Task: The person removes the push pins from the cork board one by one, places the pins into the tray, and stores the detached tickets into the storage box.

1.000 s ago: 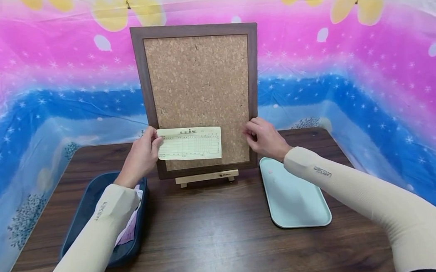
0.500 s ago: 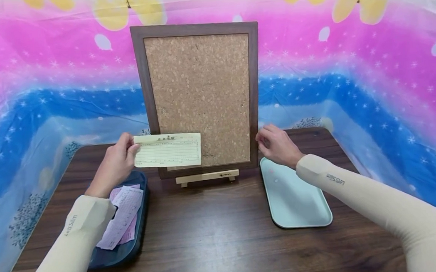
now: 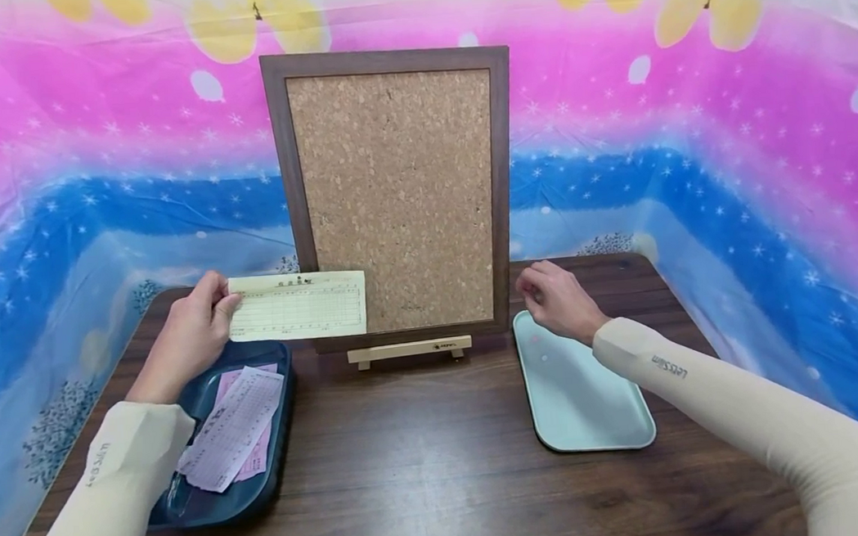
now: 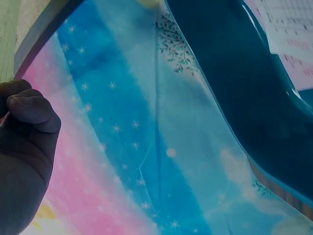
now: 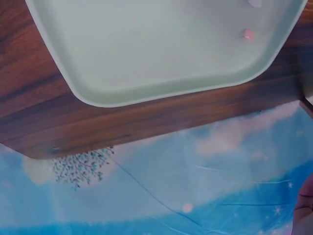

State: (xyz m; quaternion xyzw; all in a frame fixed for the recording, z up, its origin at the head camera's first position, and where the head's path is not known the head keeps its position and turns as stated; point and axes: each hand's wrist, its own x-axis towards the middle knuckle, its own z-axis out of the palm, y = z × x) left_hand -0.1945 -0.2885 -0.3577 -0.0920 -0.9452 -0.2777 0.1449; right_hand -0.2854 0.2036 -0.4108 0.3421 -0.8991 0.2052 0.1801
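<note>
In the head view my left hand (image 3: pixel 193 332) pinches a pale yellow printed receipt slip (image 3: pixel 297 307) at its left edge. The slip is held flat and upright, overlapping the lower left corner of the framed cork board (image 3: pixel 398 196). My right hand (image 3: pixel 559 297), fingers curled in, hovers over the far end of a pale green tray (image 3: pixel 592 401), just right of the board; I cannot tell whether something small sits between its fingertips. A pink bit (image 5: pixel 248 35) and a whitish bit (image 5: pixel 255 2) lie in the tray. The left wrist view shows the left thumb (image 4: pixel 33 108) folded against the fingers.
A dark blue tray (image 3: pixel 285 424) on the left holds pink and white printed slips (image 3: pixel 235 427). The board leans on a small wooden easel (image 3: pixel 409 351) at the back of the brown wooden table (image 3: pixel 413 482). A colourful cloth (image 3: pixel 599 159) surrounds the table.
My left hand has carried the slip leftward and slightly down, away from the board's middle. My right hand has moved right and down from the board's edge to above the green tray.
</note>
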